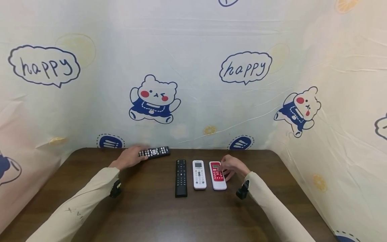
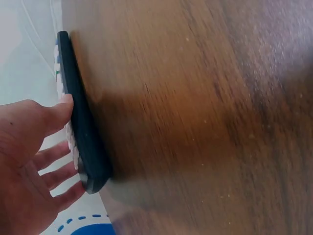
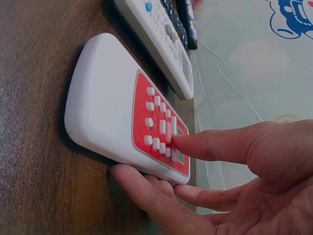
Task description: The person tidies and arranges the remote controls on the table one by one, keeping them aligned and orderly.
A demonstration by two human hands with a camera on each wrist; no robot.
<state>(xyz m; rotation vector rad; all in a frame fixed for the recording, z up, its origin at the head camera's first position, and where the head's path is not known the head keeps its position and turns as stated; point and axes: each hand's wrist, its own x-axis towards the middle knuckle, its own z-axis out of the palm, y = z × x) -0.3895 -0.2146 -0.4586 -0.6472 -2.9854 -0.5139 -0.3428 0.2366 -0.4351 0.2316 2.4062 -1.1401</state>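
At the table's back edge, my left hand (image 1: 131,157) grips the left end of a black remote control (image 1: 158,152) with white buttons. In the left wrist view, the thumb lies on that remote's near side (image 2: 80,112) and the other fingers are beyond it, partly hidden. My right hand (image 1: 233,165) holds a white remote control with a red button panel (image 1: 219,185). Its thumb rests on the button face, while the other fingers are along the right edge, as the right wrist view shows. Both remotes lie on the table, buttons up.
Between the hands, a long black remote (image 1: 181,191) and a white remote (image 1: 199,183) lie side by side on the brown wooden table (image 1: 169,222). A printed cloth (image 1: 196,67) with bears and "happy" bubbles rises behind the table and along its sides.
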